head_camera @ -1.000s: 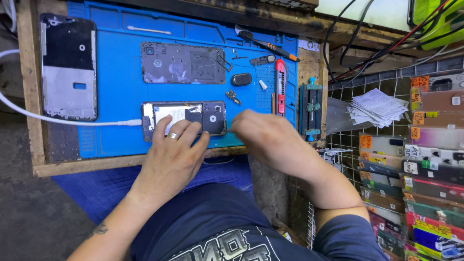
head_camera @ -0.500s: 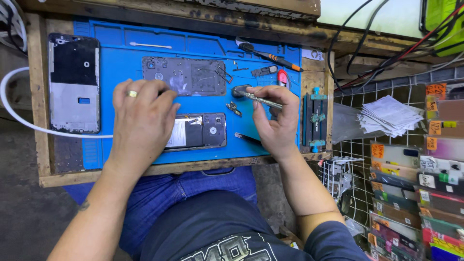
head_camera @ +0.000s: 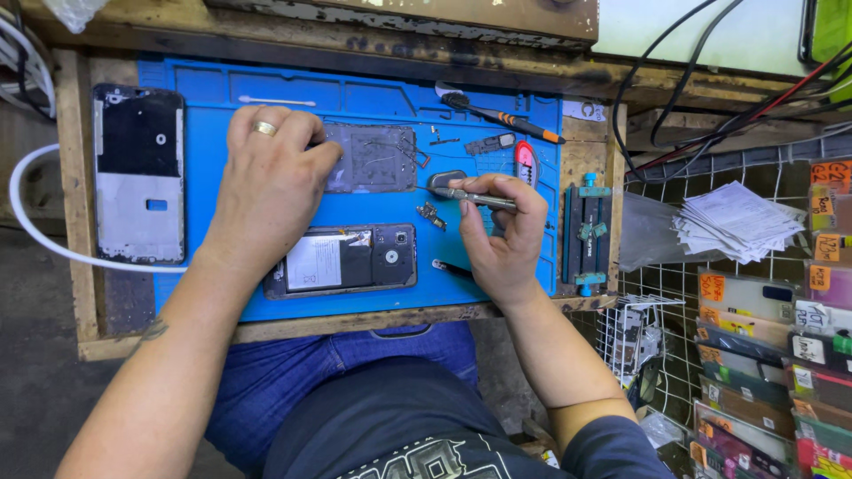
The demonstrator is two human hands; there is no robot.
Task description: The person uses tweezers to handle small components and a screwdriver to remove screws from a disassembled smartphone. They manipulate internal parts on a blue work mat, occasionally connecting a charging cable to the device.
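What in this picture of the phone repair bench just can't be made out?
Head view only:
- The left part of the grey panel: the left hand covers it.
- The tip of the tweezers in the right hand: too small to tell whether it touches the dark part.
- The small parts on the blue mat: too tiny to identify.
- The cables: cut off by the top edge.

Even, fairly bright daylight comes from about one o'clock, where a pale glowing window pane (head_camera: 701, 35) is nearly washed out. Shadows on the blue rubber work mat (head_camera: 497, 275) are soft and short. Focus is sharp centrally; edges toward nine and three o'clock bow slightly and soften.
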